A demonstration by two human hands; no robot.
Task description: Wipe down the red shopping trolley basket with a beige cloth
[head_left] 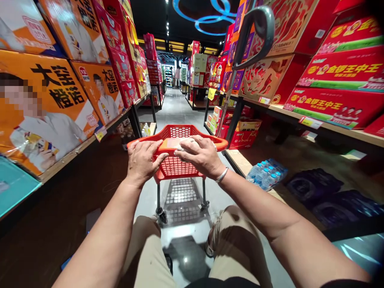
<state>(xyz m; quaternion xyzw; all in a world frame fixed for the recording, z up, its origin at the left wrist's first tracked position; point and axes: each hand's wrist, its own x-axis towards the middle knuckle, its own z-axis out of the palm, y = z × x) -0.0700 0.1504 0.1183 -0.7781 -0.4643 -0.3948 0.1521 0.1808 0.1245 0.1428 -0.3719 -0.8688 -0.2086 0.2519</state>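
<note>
A small red plastic shopping cart [177,170] stands in front of me, with a red-orange handle [222,145] across its near side. My left hand [145,160] lies over the left part of the handle, fingers bent across it and thumb pointing inward. Right of centre, my right hand [202,156] curls over the same bar, with a pale band on its wrist. Something whitish [183,145] shows beneath its fingers; I cannot make out what it is. The cart's mesh basket looks through to the floor, and its inside is mostly hidden by handle and hands.
Shelves with orange drink cartons [45,112] line the left; red gift boxes [339,104] line the right. Low down lies a pack of water bottles [265,175]. A grey loop handle on a pole [255,36] rises at right. Tiled aisle floor [175,108] runs ahead towards a distant person.
</note>
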